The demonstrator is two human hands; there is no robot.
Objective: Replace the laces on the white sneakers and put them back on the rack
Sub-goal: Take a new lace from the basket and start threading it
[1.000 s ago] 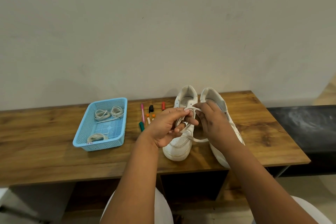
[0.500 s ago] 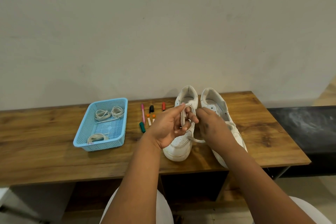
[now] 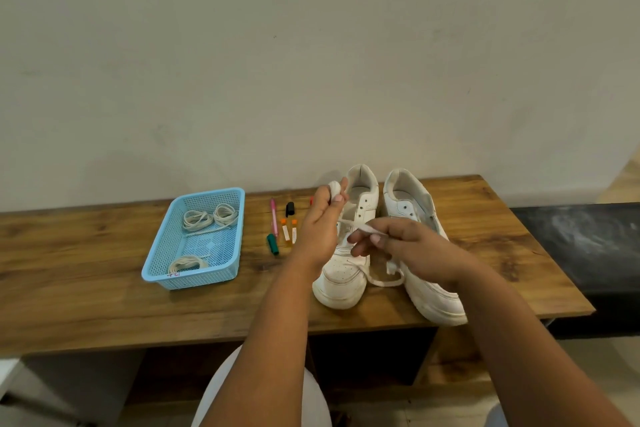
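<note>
Fingers (image 3: 341,199) of the left hand (image 3: 320,229) curl around a small wad of white lace (image 3: 334,188), raised above the far end of the left sneaker (image 3: 346,274). Over on the other side, the right hand (image 3: 412,250) pinches a flat strand of that lace between thumb and fingertips, and the strand runs tight across to the left sneaker's eyelets. More lace hangs below the right hand and loops loosely on the bench (image 3: 86,305) in the gap between the two shoes. Both white sneakers stand side by side on the bench, toes toward the near edge, heels toward the wall (image 3: 311,62). The right sneaker (image 3: 426,288) sits just beside its partner, partly covered by the right wrist.

Left of the shoes, a scatter of markers (image 3: 282,229) lies on the wood: pink, black, green and two with orange caps. Farther left sits a blue basket (image 3: 156,263) holding three coiled bundles of laces (image 3: 211,217), two at its far end, one at its near end. A dark ledge (image 3: 581,246) adjoins the bench on the right.
</note>
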